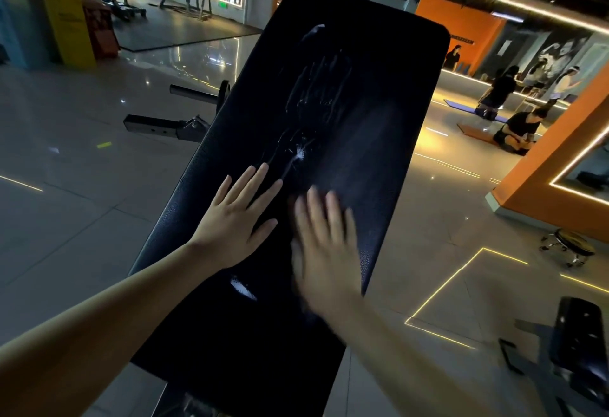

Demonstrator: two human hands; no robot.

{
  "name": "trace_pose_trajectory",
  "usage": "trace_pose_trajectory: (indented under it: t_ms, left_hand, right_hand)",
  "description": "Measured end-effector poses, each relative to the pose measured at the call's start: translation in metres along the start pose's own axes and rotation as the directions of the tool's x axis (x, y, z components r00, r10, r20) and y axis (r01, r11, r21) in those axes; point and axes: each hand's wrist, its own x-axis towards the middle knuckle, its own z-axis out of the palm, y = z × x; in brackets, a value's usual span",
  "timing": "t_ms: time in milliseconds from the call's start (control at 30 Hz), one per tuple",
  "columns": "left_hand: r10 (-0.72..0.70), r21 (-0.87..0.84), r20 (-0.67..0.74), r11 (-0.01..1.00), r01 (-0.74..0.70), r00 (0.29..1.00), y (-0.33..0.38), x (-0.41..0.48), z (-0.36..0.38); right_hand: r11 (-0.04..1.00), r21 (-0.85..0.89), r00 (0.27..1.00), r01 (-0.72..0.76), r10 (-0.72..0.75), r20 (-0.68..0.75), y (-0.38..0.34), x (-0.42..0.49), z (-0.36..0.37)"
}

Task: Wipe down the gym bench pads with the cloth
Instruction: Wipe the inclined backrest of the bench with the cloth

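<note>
A long black bench pad [379, 93] runs from the bottom centre up and away, with wet streaks and white foam specks down its middle. My left hand [235, 219] lies flat on the pad's left half, fingers straight and spread. My right hand [324, 245] is blurred by motion and lies palm-down just right of it on the pad. A dark cloth [292, 202] seems to lie under the right hand, only a dim edge showing by its fingers. A white foam smear [242, 288] sits between my wrists.
Glossy tiled floor surrounds the bench. A bench frame foot and bar [171, 120] stick out at left. A second black bench [573, 337] stands at lower right, a round stool [570, 245] beyond it. People [517, 130] sit on mats at far right by an orange wall.
</note>
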Motion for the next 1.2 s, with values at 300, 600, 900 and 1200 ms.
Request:
trace_pose_trajectory:
  t_ms: [300, 600, 900, 1200]
  left_hand:
    - [0.0, 0.036, 0.027, 0.999, -0.001, 1.0, -0.006, -0.014, -0.003]
    - [-0.072, 0.008, 0.007, 0.997, 0.072, 0.997, 0.006, -0.029, 0.004]
    - [-0.1, -0.016, 0.037, 0.995, 0.101, 0.994, 0.007, -0.034, 0.003]
    - [-0.098, -0.006, 0.058, 0.995, 0.099, 0.993, 0.004, -0.042, 0.001]
  right_hand:
    - [0.948, -0.139, 0.957, 0.287, -0.276, 0.092, 0.08, 0.052, -0.016]
    - [0.943, 0.017, 0.944, -0.331, 0.331, -0.008, 0.041, 0.075, -0.017]
    - [0.976, 0.047, 0.97, 0.214, -0.218, 0.11, -0.059, -0.117, 0.025]
    - [0.987, -0.132, 0.991, 0.096, -0.082, 0.108, 0.074, 0.052, -0.02]
